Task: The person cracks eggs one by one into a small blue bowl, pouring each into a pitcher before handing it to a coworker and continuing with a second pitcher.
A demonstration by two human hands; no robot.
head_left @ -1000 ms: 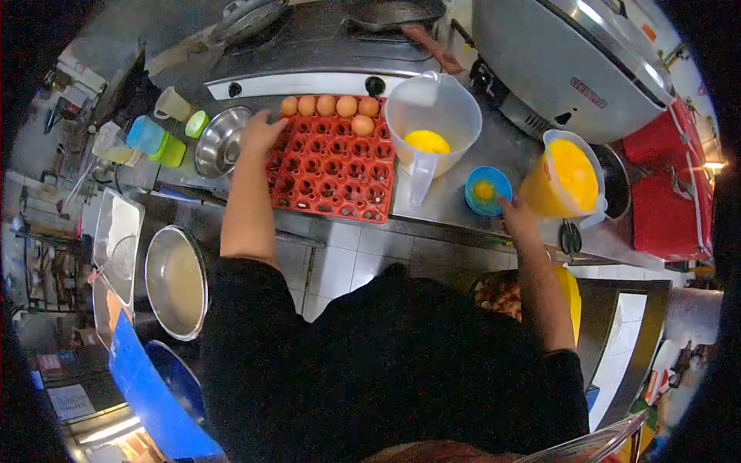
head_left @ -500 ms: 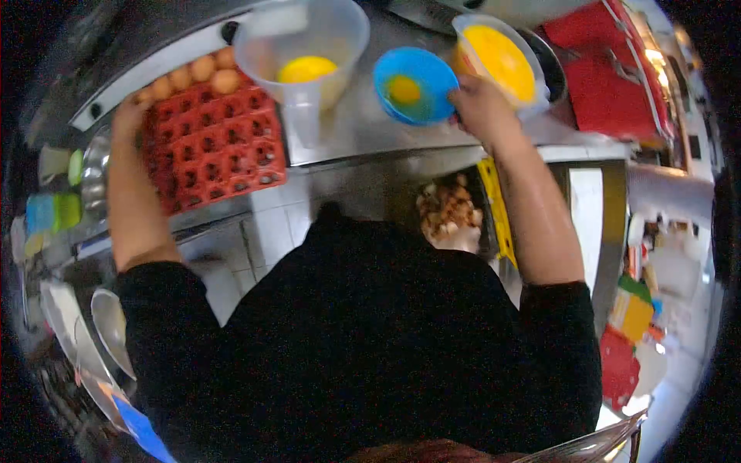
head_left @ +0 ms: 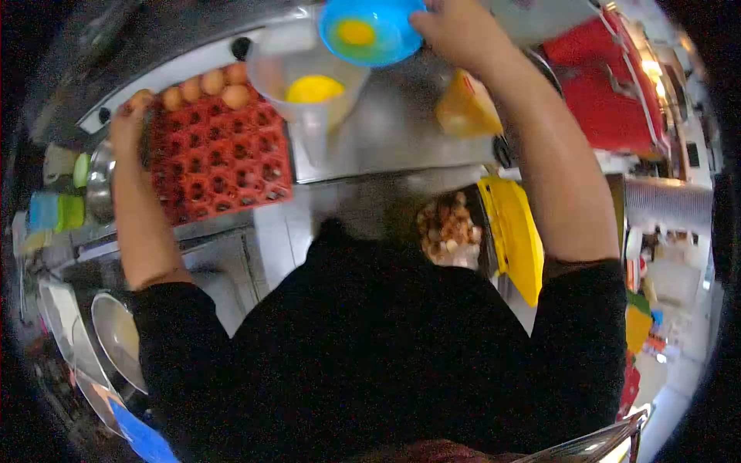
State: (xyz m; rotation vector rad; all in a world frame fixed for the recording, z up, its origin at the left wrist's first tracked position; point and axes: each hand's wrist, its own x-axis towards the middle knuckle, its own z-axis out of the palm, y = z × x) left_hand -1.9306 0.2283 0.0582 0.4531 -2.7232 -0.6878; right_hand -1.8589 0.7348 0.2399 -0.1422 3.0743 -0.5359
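A blue bowl (head_left: 390,48) with a yolk in it is raised near the top of the view, its right rim gripped by my right hand (head_left: 455,31). Just below and left of it stands a clear plastic jug (head_left: 315,127) with yellow yolk inside. My left hand (head_left: 131,116) has its fingers round an egg (head_left: 142,99) at the upper left corner of the red egg tray (head_left: 220,158). Several brown eggs (head_left: 212,82) sit along the tray's far edge. A container with yellow egg (head_left: 469,108) is partly hidden behind my right arm.
Below the counter edge (head_left: 386,173) are a tub of chopped brown and white pieces (head_left: 449,230) and a yellow lid-like object (head_left: 513,231). A metal bowl (head_left: 100,181) stands left of the tray. Something red (head_left: 602,92) lies at the right.
My right hand has lifted the blue bowl up and to the left, toward the jug. My left hand has stayed at the tray's corner.
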